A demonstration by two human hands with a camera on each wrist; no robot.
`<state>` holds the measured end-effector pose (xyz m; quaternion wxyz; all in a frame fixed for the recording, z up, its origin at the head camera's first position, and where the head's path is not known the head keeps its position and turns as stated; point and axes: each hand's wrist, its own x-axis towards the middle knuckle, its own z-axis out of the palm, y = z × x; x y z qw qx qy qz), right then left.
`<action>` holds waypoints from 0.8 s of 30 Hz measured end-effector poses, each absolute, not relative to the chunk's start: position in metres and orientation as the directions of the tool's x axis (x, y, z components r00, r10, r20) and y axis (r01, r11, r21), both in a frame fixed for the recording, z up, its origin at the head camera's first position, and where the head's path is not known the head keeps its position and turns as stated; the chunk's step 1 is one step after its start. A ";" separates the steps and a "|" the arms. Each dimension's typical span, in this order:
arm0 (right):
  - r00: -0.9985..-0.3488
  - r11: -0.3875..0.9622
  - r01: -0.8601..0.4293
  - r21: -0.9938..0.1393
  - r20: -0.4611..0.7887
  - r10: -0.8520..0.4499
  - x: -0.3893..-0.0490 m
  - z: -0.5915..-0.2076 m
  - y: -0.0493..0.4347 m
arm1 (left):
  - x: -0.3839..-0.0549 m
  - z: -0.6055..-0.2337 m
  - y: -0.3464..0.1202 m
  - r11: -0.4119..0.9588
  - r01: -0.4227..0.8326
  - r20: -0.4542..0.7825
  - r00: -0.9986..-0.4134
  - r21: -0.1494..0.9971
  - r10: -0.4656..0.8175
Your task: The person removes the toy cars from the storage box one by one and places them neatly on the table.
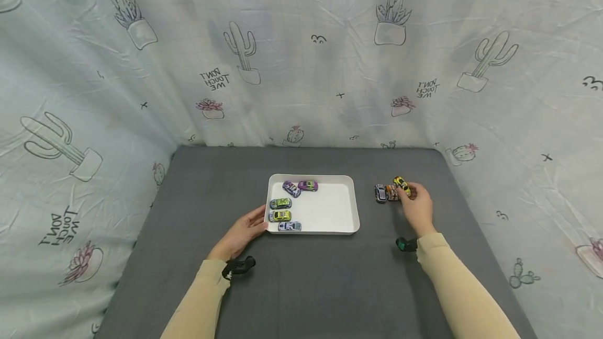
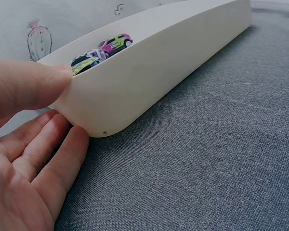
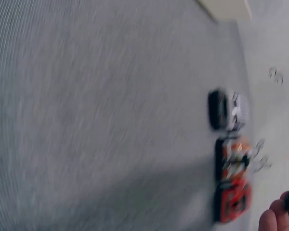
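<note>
A white tray (image 1: pixel 330 205) holds several toy cars at its left side, among them a purple car (image 1: pixel 308 186), a green car (image 1: pixel 281 203) and a yellow car (image 1: pixel 280 216). My left hand (image 1: pixel 244 233) grips the tray's near left corner, thumb at the rim and fingers against the outer wall (image 2: pixel 135 91). Right of the tray, my right hand (image 1: pixel 417 208) pinches a yellow-and-black toy car (image 1: pixel 400 184) above the table. Below it stand a grey-and-black car (image 1: pixel 380 193), an orange car (image 1: pixel 391 192) and a red car (image 3: pixel 235 201), which the hand hides in the head view.
The dark grey cloth-covered table (image 1: pixel 320 286) carries the tray and cars. A pale curtain (image 1: pixel 292 56) printed with cacti hangs behind it and along both sides. Black straps with camera mounts sit at the left wrist (image 1: pixel 237 267) and right wrist (image 1: pixel 406 245).
</note>
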<state>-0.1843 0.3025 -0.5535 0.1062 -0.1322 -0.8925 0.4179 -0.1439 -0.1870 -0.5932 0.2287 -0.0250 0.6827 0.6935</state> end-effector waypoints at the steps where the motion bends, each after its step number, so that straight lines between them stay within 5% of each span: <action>1: -0.935 0.605 0.168 -0.778 0.069 0.349 -0.184 -0.555 0.306 | -0.144 -0.593 -0.187 0.038 -0.352 -0.348 -0.894 0.935 0.282; 24: -0.818 0.523 0.404 -0.750 -0.041 0.573 -0.191 -0.584 0.337 | -0.143 -0.591 -0.187 0.054 -0.373 -0.373 -0.888 0.926 0.271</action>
